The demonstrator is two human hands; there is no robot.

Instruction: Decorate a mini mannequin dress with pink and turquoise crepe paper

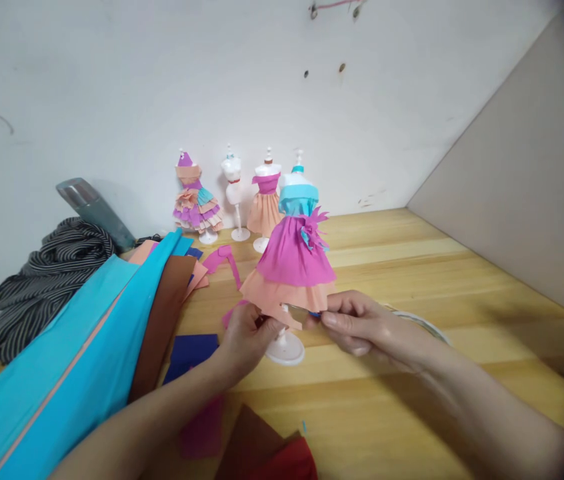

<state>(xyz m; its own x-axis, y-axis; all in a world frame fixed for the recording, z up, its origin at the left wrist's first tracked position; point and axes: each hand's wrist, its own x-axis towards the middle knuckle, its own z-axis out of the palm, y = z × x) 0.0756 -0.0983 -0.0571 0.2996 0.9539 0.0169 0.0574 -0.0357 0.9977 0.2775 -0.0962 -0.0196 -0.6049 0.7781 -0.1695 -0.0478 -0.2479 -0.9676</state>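
Note:
A miniature dress form (285,349) on a white round base stands before me, wearing a turquoise top, a magenta skirt (299,257) and a magenta bow at the waist. Below the magenta hangs a peach crepe-paper underskirt (277,293). My left hand (247,337) pinches its hem at the left, where a cut strip of peach paper dangles. My right hand (357,323) is closed at the right of the hem around small scissors (315,314). Only a thin blade and a bit of blue handle show; the fingers hide the rest.
Three other small dress forms (237,193) stand along the wall, two dressed in paper. Folded turquoise paper (127,313), brown sheets and a striped cloth (57,273) lie left. Blue (192,350) and red (282,463) pieces lie nearer; a roll of tape (425,323) is behind my right hand.

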